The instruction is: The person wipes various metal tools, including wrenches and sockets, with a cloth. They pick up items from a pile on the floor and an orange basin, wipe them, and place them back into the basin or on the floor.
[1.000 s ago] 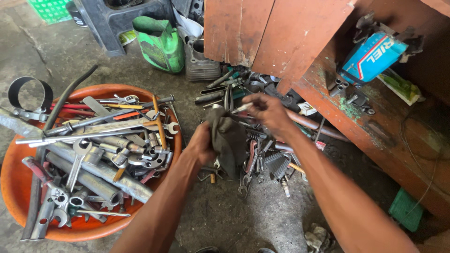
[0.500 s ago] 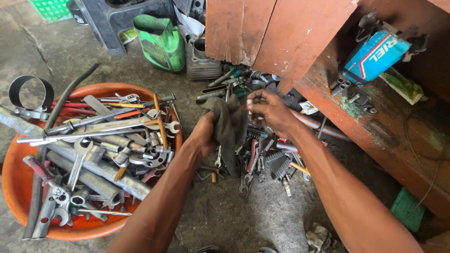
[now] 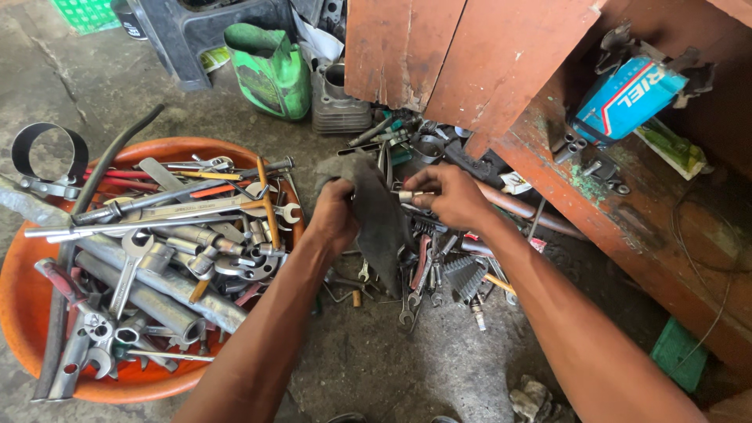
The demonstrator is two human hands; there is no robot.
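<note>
Left hand [image 3: 333, 215] has lifted a dark grey cloth rag [image 3: 380, 215] higher; right hand [image 3: 450, 196] fingers pinch a small metal socket [image 3: 406, 197] against it, wiping.

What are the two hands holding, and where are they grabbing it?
The left hand grips a dark grey rag near its top edge. The right hand pinches a small metal piece by one end.

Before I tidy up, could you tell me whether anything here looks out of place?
Yes: loose tools lie scattered on the floor beside the orange basin, and a green jug looks cut open.
</note>
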